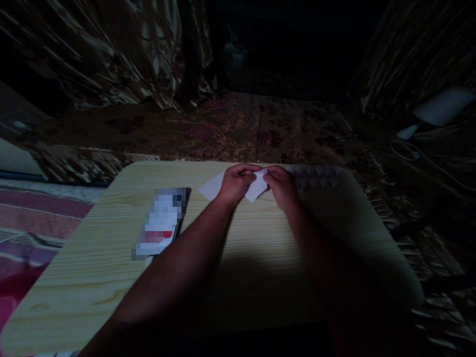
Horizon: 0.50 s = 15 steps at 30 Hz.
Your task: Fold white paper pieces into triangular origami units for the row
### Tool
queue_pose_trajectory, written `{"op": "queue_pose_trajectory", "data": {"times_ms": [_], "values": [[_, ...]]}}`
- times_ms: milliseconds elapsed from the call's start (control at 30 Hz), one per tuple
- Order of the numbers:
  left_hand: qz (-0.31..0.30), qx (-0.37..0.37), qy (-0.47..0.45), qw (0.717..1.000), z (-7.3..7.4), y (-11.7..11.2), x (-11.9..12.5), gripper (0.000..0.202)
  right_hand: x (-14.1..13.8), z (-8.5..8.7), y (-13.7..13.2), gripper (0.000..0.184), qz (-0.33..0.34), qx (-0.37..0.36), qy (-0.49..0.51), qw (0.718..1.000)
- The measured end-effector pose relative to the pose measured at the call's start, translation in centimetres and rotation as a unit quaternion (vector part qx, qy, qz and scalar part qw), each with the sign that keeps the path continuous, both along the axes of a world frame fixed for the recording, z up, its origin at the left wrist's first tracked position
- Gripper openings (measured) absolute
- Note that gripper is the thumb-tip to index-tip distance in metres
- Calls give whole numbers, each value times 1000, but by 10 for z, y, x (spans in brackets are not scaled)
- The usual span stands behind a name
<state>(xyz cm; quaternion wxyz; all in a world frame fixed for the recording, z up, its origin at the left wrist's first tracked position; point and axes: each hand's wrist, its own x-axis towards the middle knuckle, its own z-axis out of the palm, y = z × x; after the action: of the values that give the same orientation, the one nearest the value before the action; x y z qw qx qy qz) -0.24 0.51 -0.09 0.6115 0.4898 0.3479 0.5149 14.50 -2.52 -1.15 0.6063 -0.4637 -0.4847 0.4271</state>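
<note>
A small piece of white paper (256,190) is held between my two hands near the far edge of the table. My left hand (236,184) pinches its left side, the thumb lying on top. At its right side my right hand (281,184) grips the paper between thumb and fingers. One pointed corner of the paper hangs down toward me. Another white sheet (211,187) lies on the table just left of my left hand, partly hidden by it. Right of my right hand sit several small, pale purple folded-looking pieces in rows (320,177); the dim light blurs their shape.
The light wooden table (111,223) has rounded corners. A flat pack or phone-like item (161,220), blurred out, lies left of my left forearm. Beyond stand a dark patterned ledge (223,124) and curtains (148,49). A white lamp (442,106) with a cord is at the right.
</note>
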Motion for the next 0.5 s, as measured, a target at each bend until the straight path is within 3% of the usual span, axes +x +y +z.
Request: {"op": "queue_pose_trajectory", "data": {"times_ms": [333,500], "values": [[27,6,-1,1000,3,-3,2,12,-1,11,-6,16,-4,-27,8,1000],[89,30,28,995,0,0,2,10,-1,14,-5,24,-17,-61,51,997]]}}
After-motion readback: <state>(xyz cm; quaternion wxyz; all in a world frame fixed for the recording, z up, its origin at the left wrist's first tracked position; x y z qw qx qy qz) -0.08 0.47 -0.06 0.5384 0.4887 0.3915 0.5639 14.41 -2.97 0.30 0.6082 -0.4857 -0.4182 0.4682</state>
